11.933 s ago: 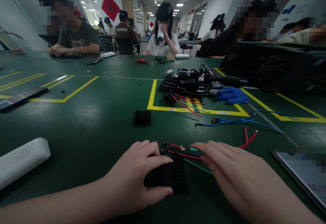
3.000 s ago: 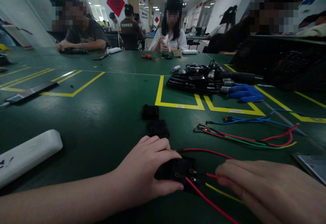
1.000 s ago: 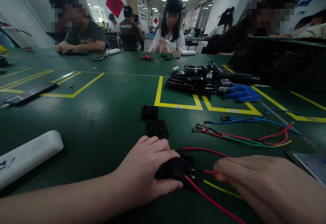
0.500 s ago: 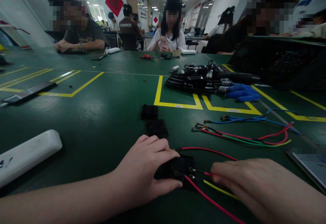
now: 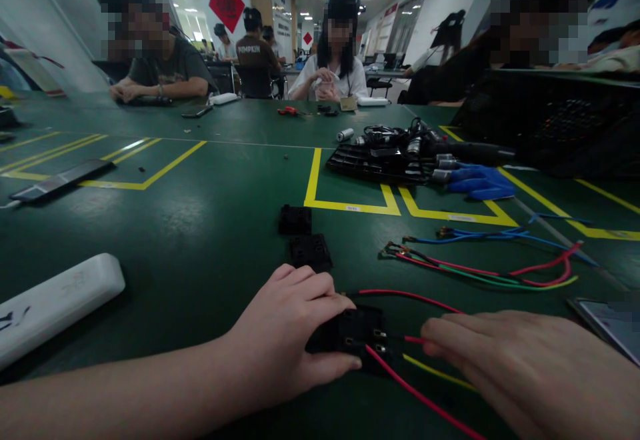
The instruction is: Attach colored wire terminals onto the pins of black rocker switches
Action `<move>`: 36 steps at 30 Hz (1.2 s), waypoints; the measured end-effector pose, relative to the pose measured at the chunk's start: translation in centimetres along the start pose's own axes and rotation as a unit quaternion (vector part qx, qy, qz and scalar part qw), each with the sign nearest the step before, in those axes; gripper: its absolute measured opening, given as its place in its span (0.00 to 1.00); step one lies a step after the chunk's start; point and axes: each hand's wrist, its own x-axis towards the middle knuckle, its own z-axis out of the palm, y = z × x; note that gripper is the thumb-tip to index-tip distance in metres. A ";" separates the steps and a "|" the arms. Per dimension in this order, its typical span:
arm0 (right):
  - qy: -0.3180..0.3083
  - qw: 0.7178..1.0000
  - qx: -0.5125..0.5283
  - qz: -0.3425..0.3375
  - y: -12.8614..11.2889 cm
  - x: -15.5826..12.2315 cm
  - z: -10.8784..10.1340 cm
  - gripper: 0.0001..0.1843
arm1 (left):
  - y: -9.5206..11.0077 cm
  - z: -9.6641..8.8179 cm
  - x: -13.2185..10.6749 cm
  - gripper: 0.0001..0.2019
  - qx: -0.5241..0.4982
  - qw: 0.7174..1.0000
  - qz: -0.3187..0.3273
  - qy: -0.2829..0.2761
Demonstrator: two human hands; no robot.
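Observation:
My left hand (image 5: 285, 337) is closed round a small black socket block (image 5: 357, 333) lying on the green table, thumb under its front edge. Red wires (image 5: 405, 293) and a yellow-green wire (image 5: 435, 372) run from its right side. My right hand (image 5: 525, 370) lies just right of the block, fingertips pinched on a short red wire end at its terminals. Two more black blocks (image 5: 310, 251) sit just beyond my left hand.
A bundle of blue, red and green wires (image 5: 480, 270) lies to the right. A black tray of parts (image 5: 380, 160) and a blue glove (image 5: 480, 183) sit inside yellow tape lines. A white bar (image 5: 55, 307) lies at left, a tablet (image 5: 610, 323) at right. Other people sit at the far side.
Almost nothing has moved in the last second; both hands stay at the block. Compared with 11.9 s ago, wires are attached to the block and the loose wires lie bundled at right.

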 end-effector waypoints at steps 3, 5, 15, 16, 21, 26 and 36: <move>-0.040 0.997 0.064 0.007 0.0 0.8 -0.3 0.18 | 0.0 0.0 0.0 0.18 -0.001 1.000 0.000 0.000; -0.055 0.995 0.082 0.021 0.0 1.2 -0.3 0.17 | 0.0 -0.1 0.0 0.18 -0.001 1.000 0.000 0.001; 0.026 1.000 0.006 -0.001 0.4 0.2 -0.1 0.19 | 0.0 0.2 -0.1 0.19 0.004 1.000 -0.002 0.013; 0.031 1.000 -0.006 -0.002 0.3 0.1 -0.1 0.19 | 0.0 0.2 -0.1 0.19 0.005 1.000 -0.002 0.012; 0.024 1.000 -0.009 -0.008 -0.1 0.3 -0.1 0.18 | -0.2 0.3 -0.2 0.18 0.001 1.000 0.000 0.012; -0.001 0.998 0.061 0.004 -0.2 1.4 0.0 0.19 | -0.1 0.2 -0.1 0.18 0.000 1.000 0.002 0.003; -0.014 0.994 0.109 0.020 -0.3 1.6 0.0 0.18 | 0.0 0.2 -0.1 0.18 -0.005 1.000 -0.002 0.010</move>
